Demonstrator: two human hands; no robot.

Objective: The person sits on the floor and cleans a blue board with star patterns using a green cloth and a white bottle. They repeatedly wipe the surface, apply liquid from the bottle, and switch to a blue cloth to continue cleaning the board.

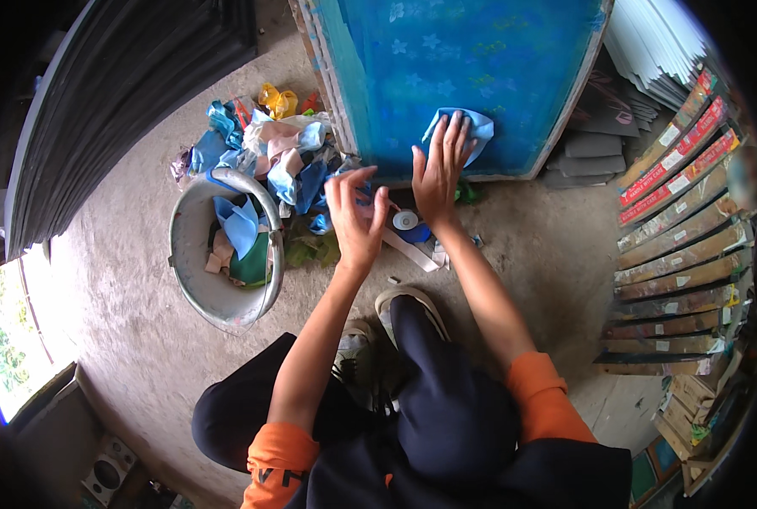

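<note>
A framed blue printing screen [463, 51] with pale flower shapes stands in front of me at the top. My right hand [438, 182] holds a folded light blue cloth [477, 129] pressed against the screen's lower part, fingers laid over it. My left hand [357, 220] is in the air left of it, fingers apart and nothing in them. Below the left hand lies a heap of crumpled cloth scraps [287, 165] in blue, pink, white and yellow. A grey bucket [185, 254] beside the heap contains a light blue cloth [238, 225] and other scraps.
Dark stacked sheets [141, 85] rise on the left. Many long framed pieces [675, 263] lean in a row on the right, near white sheets [658, 38]. A white round lid-like piece [405, 220] lies between my hands. My shoes [408, 305] stand on the concrete floor [132, 280].
</note>
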